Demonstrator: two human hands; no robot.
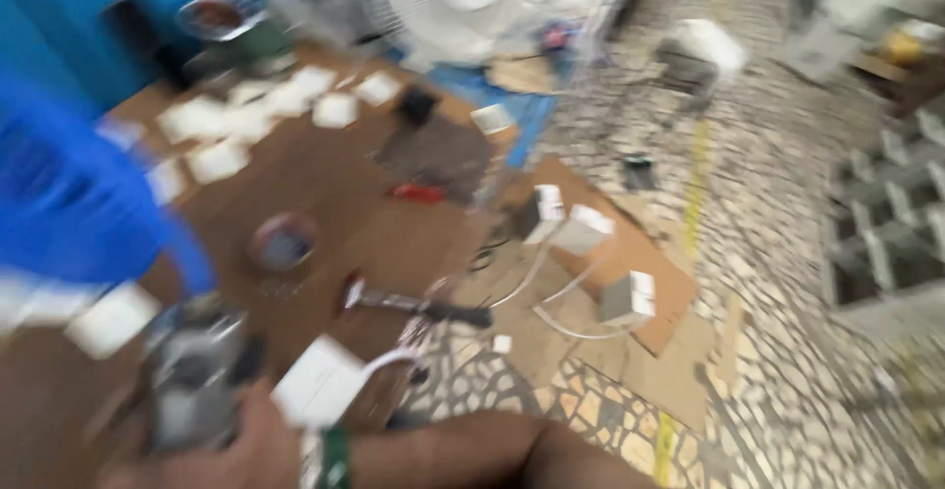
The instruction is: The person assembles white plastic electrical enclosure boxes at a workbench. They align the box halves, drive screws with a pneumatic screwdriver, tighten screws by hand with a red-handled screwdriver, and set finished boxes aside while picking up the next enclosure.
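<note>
Right, calling it as I see it, and the whole view is smeared with motion blur.
Hand low left: a hand (pixel 231 450) sits at the bottom edge with a green band (pixel 335 458) at the wrist; I cannot tell whether it is the left or the right.
Fingers: they lie against a grey blurred object (pixel 192 391) and touch a white box (pixel 317 383); how wide they are, or whether they grip either one, I cannot tell.
White box: at the near edge of the brown tabletop (pixel 335 204), just right of the grey object, with a white cable (pixel 394 359) curling off its right side.
Forearm: a bare arm (pixel 463 450) runs along the bottom from the wrist toward the right.
Tabletop middle: a dark-handled tool (pixel 413 304) lies just beyond the white box, a small round dish (pixel 283 241) sits left of it, and a red item (pixel 418 192) lies farther back.
Tabletop far side: a scatter of white squares (pixel 266 110), well apart from the hand.
Left edge: a blue plastic shape (pixel 69 204), heavily blurred.
Floor: mosaic stone floor (pixel 778 282) with cardboard (pixel 640 273) carrying three white boxes (pixel 581 228) joined by cables.
Back: a white fan (pixel 463 2) stands beyond the tabletop.
</note>
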